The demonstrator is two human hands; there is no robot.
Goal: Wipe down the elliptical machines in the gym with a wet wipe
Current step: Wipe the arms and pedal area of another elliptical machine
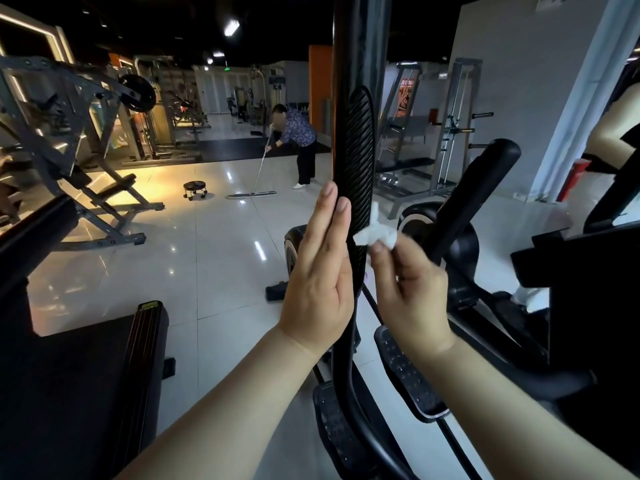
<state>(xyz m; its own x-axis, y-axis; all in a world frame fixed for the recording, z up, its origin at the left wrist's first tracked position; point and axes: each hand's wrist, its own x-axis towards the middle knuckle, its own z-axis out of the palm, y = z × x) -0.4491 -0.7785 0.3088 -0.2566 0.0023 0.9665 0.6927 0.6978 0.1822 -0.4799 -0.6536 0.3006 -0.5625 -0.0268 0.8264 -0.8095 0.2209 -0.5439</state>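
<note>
A black upright handlebar (358, 150) of the elliptical machine rises through the middle of the head view, with a ribbed grip section. My left hand (320, 271) lies flat against its left side, fingers straight and pointing up. My right hand (410, 289) pinches a crumpled white wet wipe (375, 233) and holds it against the right side of the ribbed grip. Below are the machine's black foot pedals (407, 372) and the flywheel housing (436, 230).
A person (299, 140) mops the glossy tiled floor (214, 271) ahead, near a small wheeled stool (195, 189). Weight machines (79, 140) stand at left, a cable rack (450, 133) at right, a black treadmill deck (90, 386) at lower left, another machine (588, 289) at right.
</note>
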